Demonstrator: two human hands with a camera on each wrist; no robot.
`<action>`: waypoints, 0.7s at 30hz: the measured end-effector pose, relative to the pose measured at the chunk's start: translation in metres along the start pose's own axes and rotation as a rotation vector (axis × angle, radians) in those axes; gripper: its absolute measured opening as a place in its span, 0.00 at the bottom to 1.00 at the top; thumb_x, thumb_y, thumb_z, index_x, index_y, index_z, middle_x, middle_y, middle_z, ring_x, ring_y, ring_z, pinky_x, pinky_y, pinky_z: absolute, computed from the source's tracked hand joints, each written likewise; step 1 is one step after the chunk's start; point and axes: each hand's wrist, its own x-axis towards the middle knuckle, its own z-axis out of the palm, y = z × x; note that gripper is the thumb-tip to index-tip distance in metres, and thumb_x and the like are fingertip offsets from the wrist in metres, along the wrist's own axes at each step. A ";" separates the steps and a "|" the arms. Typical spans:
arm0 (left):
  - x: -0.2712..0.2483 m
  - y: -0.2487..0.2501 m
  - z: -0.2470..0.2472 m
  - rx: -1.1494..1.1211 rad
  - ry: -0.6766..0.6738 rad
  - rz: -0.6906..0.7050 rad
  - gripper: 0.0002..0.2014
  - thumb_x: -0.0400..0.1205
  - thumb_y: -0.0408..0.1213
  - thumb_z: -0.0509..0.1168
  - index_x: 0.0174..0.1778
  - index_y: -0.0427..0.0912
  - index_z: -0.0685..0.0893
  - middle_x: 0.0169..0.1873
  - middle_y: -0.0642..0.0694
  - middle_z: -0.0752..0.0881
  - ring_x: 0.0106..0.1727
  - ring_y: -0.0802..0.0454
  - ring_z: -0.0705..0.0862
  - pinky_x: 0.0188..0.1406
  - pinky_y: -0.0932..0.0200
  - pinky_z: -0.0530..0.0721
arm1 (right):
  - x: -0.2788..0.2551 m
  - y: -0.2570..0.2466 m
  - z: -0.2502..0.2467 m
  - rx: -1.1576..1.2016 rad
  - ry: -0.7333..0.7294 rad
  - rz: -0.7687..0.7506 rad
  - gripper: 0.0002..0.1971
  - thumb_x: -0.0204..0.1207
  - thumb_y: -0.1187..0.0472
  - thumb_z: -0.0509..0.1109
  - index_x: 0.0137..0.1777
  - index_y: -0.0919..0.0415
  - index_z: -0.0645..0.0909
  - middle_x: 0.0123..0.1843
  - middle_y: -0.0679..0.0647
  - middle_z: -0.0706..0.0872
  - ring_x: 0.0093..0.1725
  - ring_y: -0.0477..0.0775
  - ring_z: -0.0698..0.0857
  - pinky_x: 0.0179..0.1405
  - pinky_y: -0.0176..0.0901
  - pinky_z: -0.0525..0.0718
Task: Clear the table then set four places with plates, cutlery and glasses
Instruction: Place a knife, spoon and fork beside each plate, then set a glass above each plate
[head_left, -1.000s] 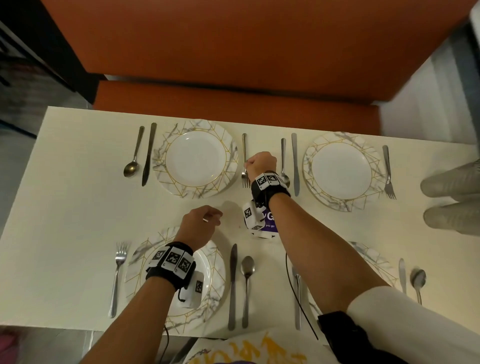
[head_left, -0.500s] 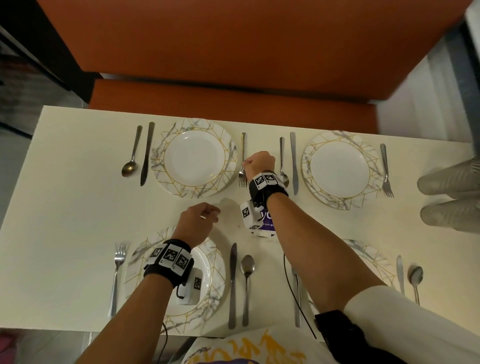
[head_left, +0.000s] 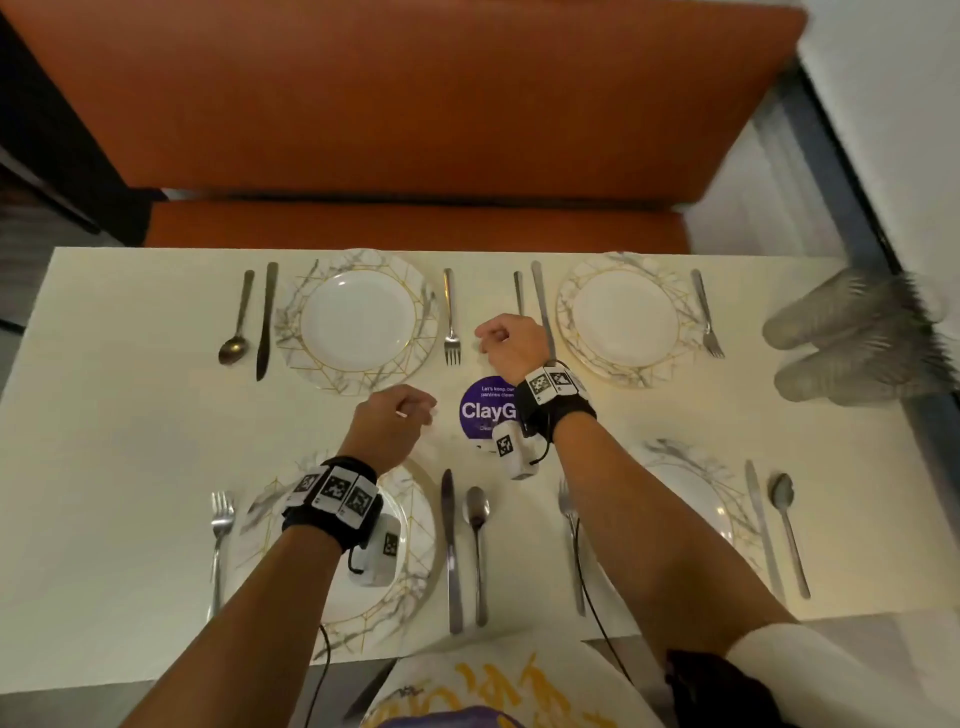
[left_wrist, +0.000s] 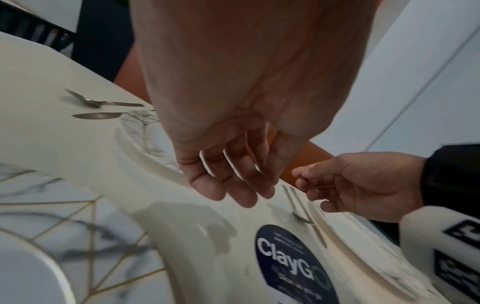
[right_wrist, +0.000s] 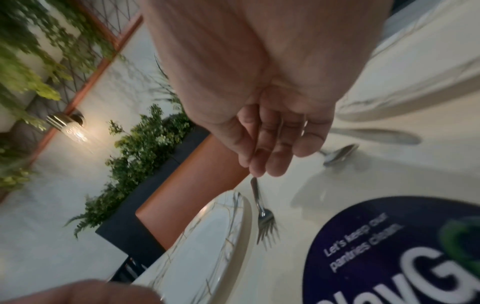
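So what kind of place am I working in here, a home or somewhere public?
Likely a shared pantry or canteen: an orange booth bench along the table, a sticker reading "Let's keep our pantries clean", and wall planters.

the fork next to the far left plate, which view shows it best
The head view: the fork lies whole beside the far left plate, handle to tines, nothing covering it. The right wrist view shows it closer but blurred, its handle end meeting the right hand. In the left wrist view I can't pick it out with certainty.
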 end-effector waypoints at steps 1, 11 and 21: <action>-0.002 0.005 0.005 0.000 -0.004 0.030 0.08 0.87 0.35 0.65 0.52 0.48 0.91 0.41 0.53 0.92 0.43 0.56 0.89 0.47 0.61 0.84 | -0.012 0.003 -0.009 0.024 0.006 -0.012 0.12 0.77 0.68 0.67 0.50 0.55 0.91 0.45 0.50 0.93 0.48 0.52 0.90 0.56 0.54 0.89; -0.030 0.101 0.094 0.064 -0.135 0.277 0.08 0.88 0.35 0.66 0.55 0.47 0.92 0.45 0.53 0.91 0.47 0.60 0.88 0.54 0.60 0.84 | -0.123 0.069 -0.135 0.140 0.292 -0.048 0.10 0.77 0.68 0.69 0.49 0.58 0.91 0.40 0.50 0.92 0.38 0.49 0.89 0.49 0.53 0.91; -0.031 0.261 0.236 0.187 -0.212 0.585 0.08 0.87 0.41 0.68 0.57 0.51 0.91 0.50 0.55 0.91 0.49 0.58 0.87 0.55 0.61 0.86 | -0.149 0.169 -0.310 0.113 0.562 -0.020 0.10 0.77 0.67 0.70 0.50 0.55 0.91 0.44 0.51 0.92 0.45 0.52 0.89 0.55 0.50 0.88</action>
